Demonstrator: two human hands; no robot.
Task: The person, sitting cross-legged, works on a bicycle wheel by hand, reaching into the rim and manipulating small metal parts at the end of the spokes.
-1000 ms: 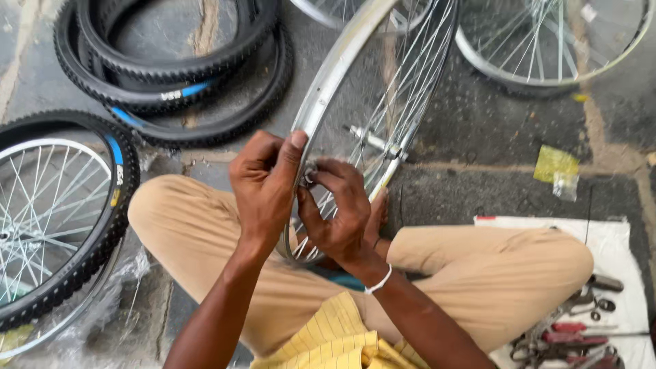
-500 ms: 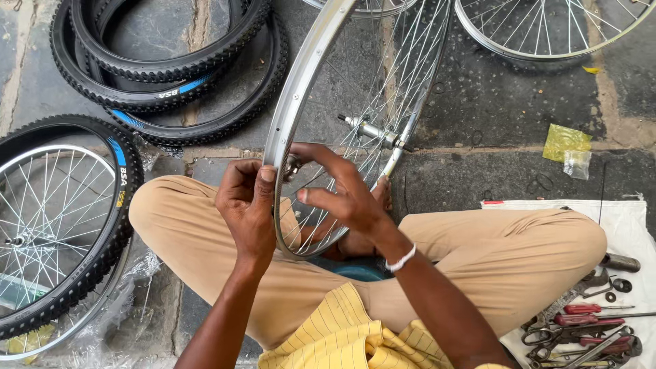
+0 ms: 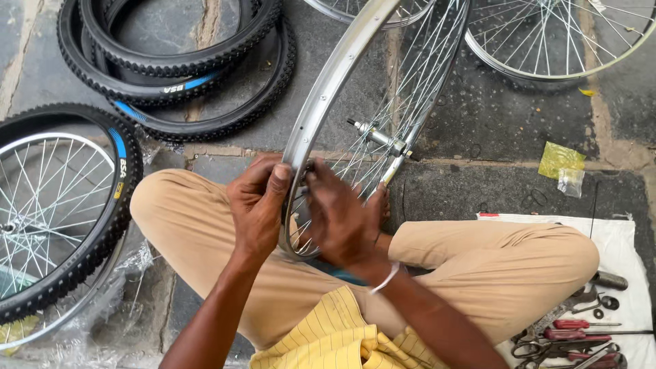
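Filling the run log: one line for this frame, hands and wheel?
left hand: grip on bare wheel rim | right hand: fingers at spokes inside rim | rim upright across lap | tools on white cloth

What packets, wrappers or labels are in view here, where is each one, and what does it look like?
Yellow-green packet: on the pavement, upper right; flat, crumpled.
Small clear bag: overlapping that packet's lower edge; transparent.
Blue label strips: on the black tyres at left; curved bands with white print.
Clear plastic wrap: lower left, under the tyred wheel.
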